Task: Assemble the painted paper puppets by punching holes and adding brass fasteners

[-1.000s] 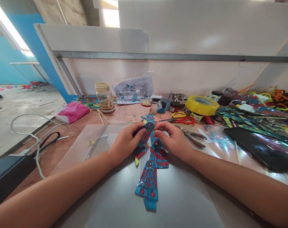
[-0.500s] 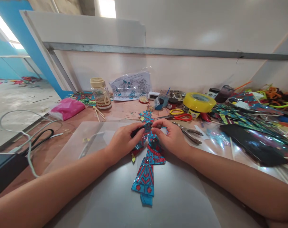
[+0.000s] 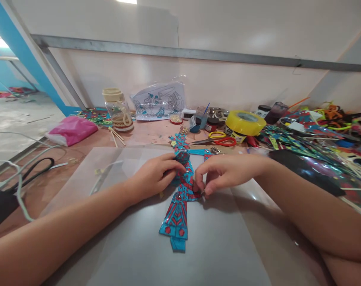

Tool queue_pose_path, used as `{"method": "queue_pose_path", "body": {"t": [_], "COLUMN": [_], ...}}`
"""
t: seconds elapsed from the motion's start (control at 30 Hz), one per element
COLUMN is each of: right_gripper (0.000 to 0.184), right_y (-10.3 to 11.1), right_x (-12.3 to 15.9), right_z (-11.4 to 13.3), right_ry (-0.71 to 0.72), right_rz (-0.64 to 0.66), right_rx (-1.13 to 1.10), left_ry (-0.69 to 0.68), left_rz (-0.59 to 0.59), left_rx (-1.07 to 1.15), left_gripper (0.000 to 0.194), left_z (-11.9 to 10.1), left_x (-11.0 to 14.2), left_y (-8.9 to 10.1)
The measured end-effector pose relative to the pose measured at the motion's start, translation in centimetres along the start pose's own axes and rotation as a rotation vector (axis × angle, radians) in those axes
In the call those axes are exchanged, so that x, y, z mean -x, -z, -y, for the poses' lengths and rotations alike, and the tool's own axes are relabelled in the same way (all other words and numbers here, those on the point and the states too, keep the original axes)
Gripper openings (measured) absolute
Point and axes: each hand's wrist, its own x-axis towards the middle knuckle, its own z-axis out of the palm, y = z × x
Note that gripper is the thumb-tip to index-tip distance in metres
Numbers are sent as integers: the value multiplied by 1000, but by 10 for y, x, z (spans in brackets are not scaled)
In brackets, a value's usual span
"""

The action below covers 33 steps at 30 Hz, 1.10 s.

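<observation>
A jointed shadow puppet (image 3: 178, 216), blue with red patterns and dark lines, lies lengthwise on the translucent sheet (image 3: 132, 254). Metal-looking dots mark its joints. My left hand (image 3: 156, 174) is closed at the puppet's middle, its fingertips pinching the upper body pieces. Beside the puppet's right edge my right hand (image 3: 217, 174) is bent down, with thumb and fingers drawn together; what lies between them is too small to make out. A thin blue arm piece reaches right, partly hidden behind this hand.
Scissors (image 3: 217, 139) with red and yellow handles lie behind the puppet. Yellow tape (image 3: 246, 121) rests on jars. A dark phone (image 3: 305, 171) and coloured strips lie right. At left are a bottle (image 3: 117, 111), a pink packet (image 3: 73, 130) and cables (image 3: 19, 178).
My right hand has moved from the puppet's upper body down and right to its edge. My left hand's fingers have stretched over the puppet. The blue arm piece now shows at right; the view has shifted.
</observation>
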Motion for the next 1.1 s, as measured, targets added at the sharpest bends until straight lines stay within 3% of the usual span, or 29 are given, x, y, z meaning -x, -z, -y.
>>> {"method": "queue_pose_path", "body": {"t": [0.17,0.47,0.53,0.63,0.73,0.83,0.93,1.1], "right_gripper": [10,5,5,6,5,6,9,10], "right_y": [5,7,8,9,6,-1,-11,-18], "right_x": [-6,0,1,5,10,12,9,5], "right_z": [-17,-6,-2,3,9,17,27,33], "right_ry": [31,72,89,111,144,213,265,272], "right_rz": [58,-132,-188,-255,-253,-228,-163,-134], "right_rx": [-289,-124,-118,-176,-208,-112,11,103], "left_ry": [-106,9,97,227,190,-12,-76,-114], "left_rz": [140,157,118,-81,-158,41,287,433], "left_rx": [-122,-96,-74,-49,-50,20,69,62], "left_gripper": [27,54,53,38,28,33,43,29], "left_z": [-5,-10,-13,-12,-6,-10,-23,-35], "left_x": [-2,0,-2,-7,-12,-12,-9,-6], "left_y": [0,-2,2,12,22,27,26,24]}}
